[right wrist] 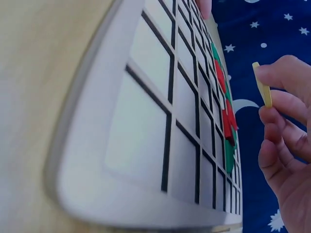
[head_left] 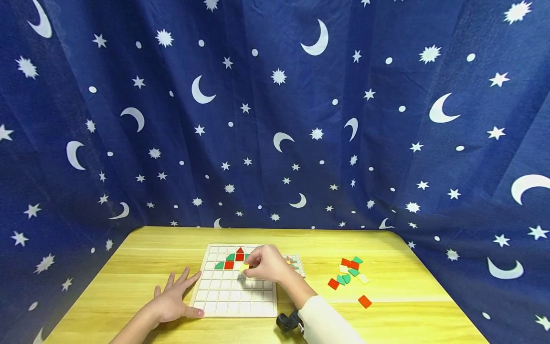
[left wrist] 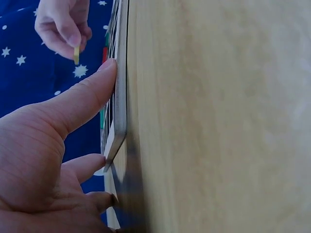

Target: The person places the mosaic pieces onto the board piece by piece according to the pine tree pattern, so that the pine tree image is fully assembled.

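Observation:
A white gridded board (head_left: 234, 308) lies on the table. Set in its upper rows are a red triangle (head_left: 239, 250), red squares (head_left: 229, 265) and green curved pieces (head_left: 219, 265). My right hand (head_left: 268, 265) pinches a yellow tile (right wrist: 263, 85) between thumb and fingers, over the board just right of the red squares. In the right wrist view the tile is held edge-on, raised off the grid. My left hand (head_left: 172, 301) lies at the board's left side with fingers spread; its thumb (left wrist: 92, 94) rests at the board's near edge.
A small card (head_left: 299, 263) with a coloured pattern lies beside the board, partly behind the right hand. Several loose red (head_left: 364, 301), green (head_left: 346, 278) and yellow (head_left: 363, 278) tiles are scattered to the right. A black device (head_left: 289, 322) is at the right wrist. A blue curtain (head_left: 258, 119) hangs behind the table.

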The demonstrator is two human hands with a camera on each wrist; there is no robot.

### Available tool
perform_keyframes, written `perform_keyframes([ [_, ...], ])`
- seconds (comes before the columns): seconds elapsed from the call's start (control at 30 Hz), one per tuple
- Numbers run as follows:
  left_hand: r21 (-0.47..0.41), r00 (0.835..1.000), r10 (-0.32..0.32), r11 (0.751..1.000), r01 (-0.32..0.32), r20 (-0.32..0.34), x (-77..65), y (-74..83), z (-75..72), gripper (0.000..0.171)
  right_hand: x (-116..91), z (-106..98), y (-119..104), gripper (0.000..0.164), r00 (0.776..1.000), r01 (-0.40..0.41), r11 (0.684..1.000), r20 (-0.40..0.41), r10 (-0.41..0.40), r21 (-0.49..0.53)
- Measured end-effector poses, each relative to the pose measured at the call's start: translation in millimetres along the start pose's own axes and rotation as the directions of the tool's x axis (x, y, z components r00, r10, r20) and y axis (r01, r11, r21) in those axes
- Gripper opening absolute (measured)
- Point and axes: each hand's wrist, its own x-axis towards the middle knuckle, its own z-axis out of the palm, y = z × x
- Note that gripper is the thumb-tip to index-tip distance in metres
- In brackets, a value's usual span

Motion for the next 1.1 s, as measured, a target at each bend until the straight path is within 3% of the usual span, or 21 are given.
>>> perform_keyframes([
  [0.37,-0.002,1.0,0.011,1.0,-0.011,-0.001,1.8,-3.5,1.2,0.129,22,13,14,0.017,0.998,-0.062,0.995,0.021,0.064,-0.077],
  [0.6,-0.003,1.0,0.018,1.0,-0.018,0.002,2.0,-4.9,1.3,0.128,27,19,18,0.016,1.0,-0.022,0.989,0.014,0.025,-0.146],
  [1.1,-0.021,1.0,0.017,1.0,-0.017,0.008,-0.9,0.2,-0.6,0.128,31,25,20,0.019,0.999,-0.016,0.97,0.041,0.026,-0.241],
])
